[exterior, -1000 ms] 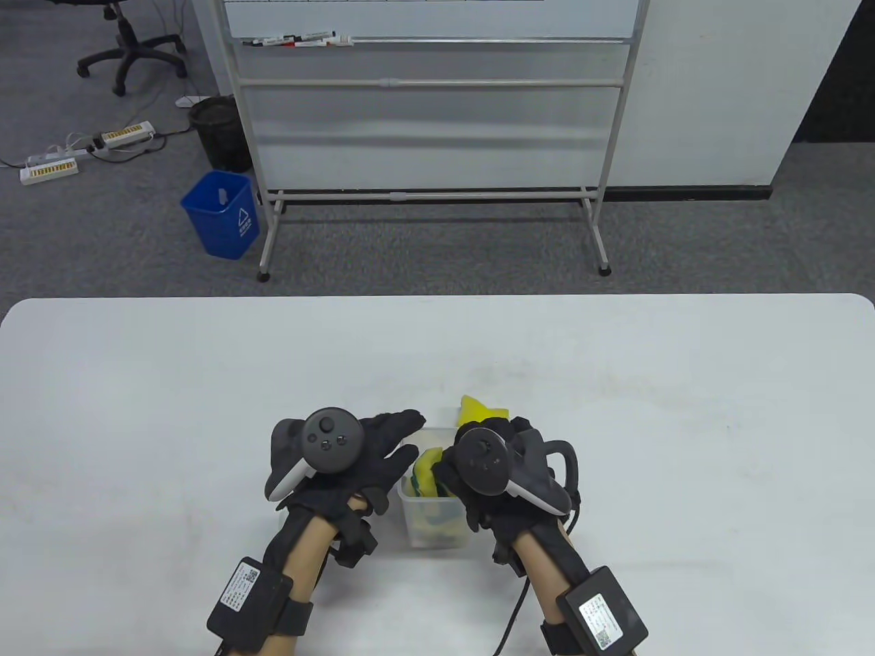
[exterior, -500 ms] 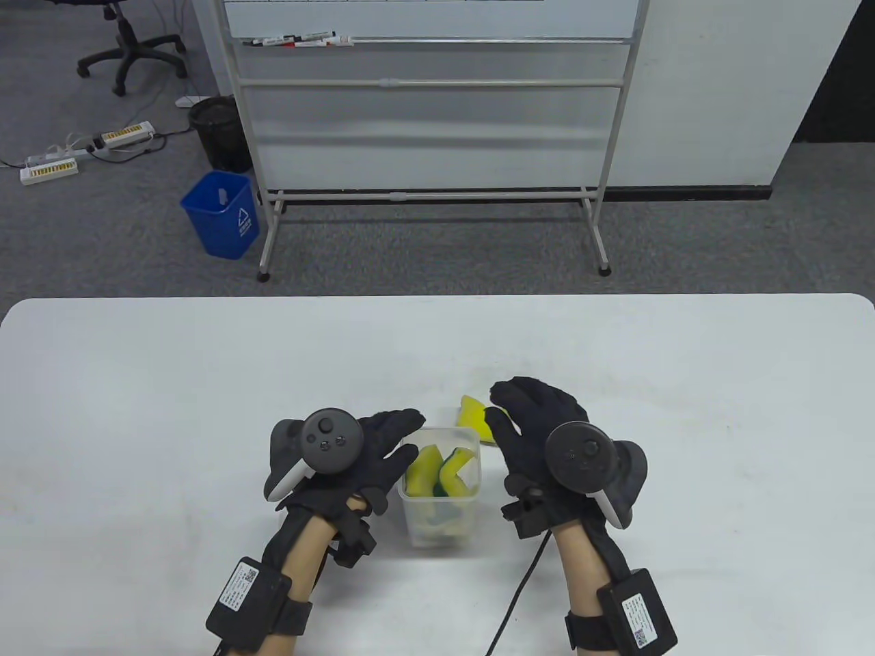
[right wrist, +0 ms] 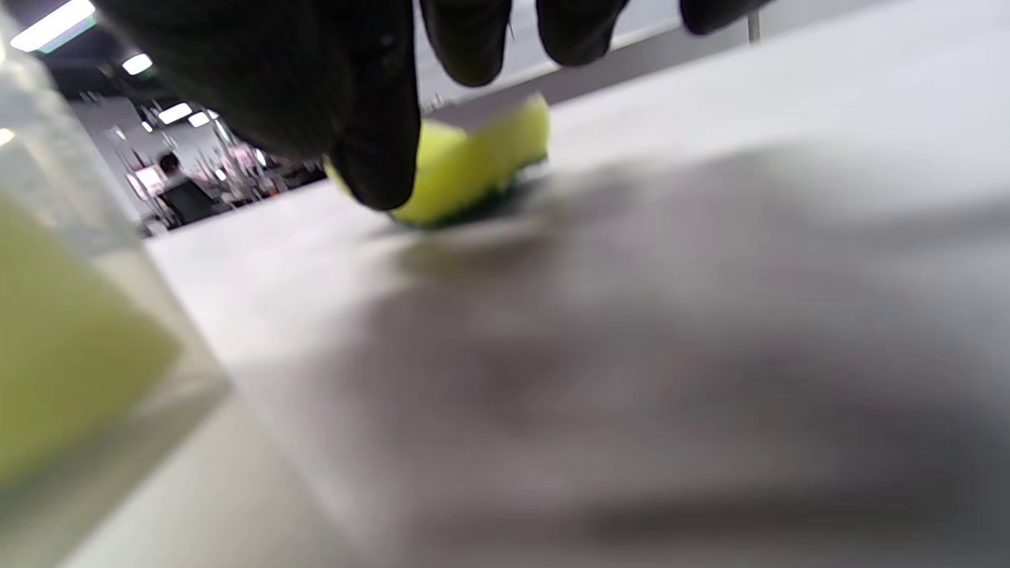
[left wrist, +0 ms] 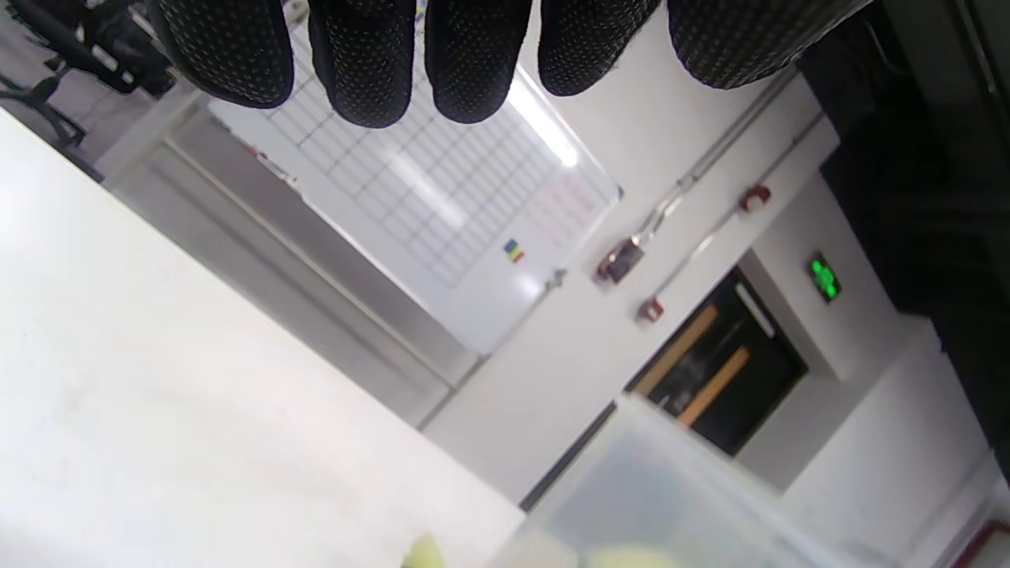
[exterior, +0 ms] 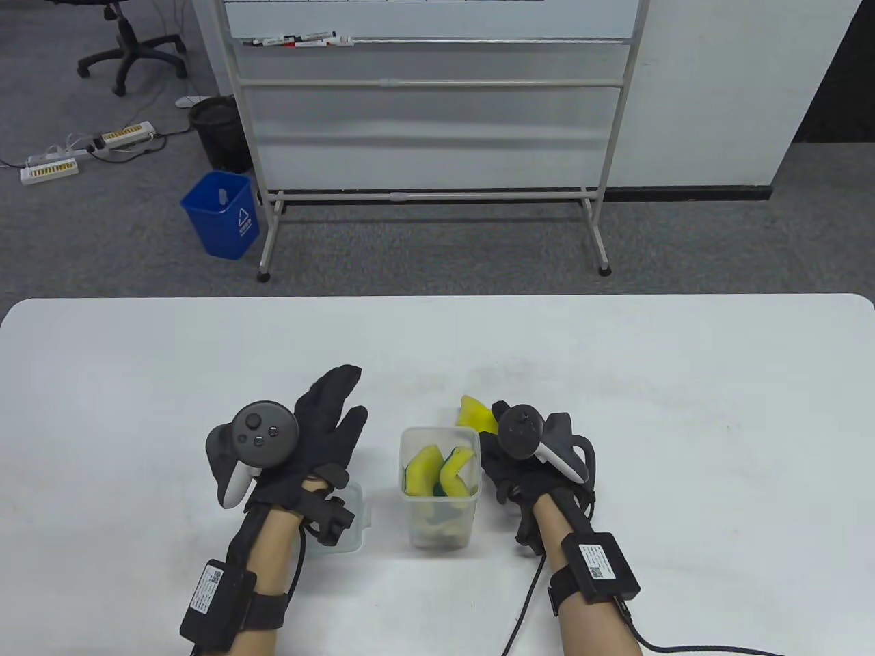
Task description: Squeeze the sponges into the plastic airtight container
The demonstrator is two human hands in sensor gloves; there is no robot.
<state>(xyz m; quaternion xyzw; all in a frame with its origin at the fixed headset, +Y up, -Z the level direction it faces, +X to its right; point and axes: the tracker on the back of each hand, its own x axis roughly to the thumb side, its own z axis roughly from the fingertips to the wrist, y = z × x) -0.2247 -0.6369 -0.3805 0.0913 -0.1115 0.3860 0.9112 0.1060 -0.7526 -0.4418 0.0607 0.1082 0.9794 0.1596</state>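
A clear plastic container (exterior: 439,430) stands upright near the table's front edge, with yellow-green sponges (exterior: 427,468) bent inside it. Another yellow sponge (exterior: 473,412) lies on the table just behind its right corner. My right hand (exterior: 497,418) is beside the container, reaching down over that sponge. In the right wrist view the thumb (right wrist: 379,158) is in front of the sponge (right wrist: 473,158) and the fingers hang above it, not closed. My left hand (exterior: 335,403) hovers left of the container, fingers (left wrist: 473,55) stretched out and empty.
A translucent lid (exterior: 352,523) lies on the table under my left wrist, left of the container. The container's wall shows blurred at the left of the right wrist view (right wrist: 63,315). A whiteboard stand (exterior: 431,191) stands beyond the table's far edge.
My left hand has let go of the container's left side and moved left, uncovering the lid. My right hand left the container, swung right, then came down over the loose sponge.
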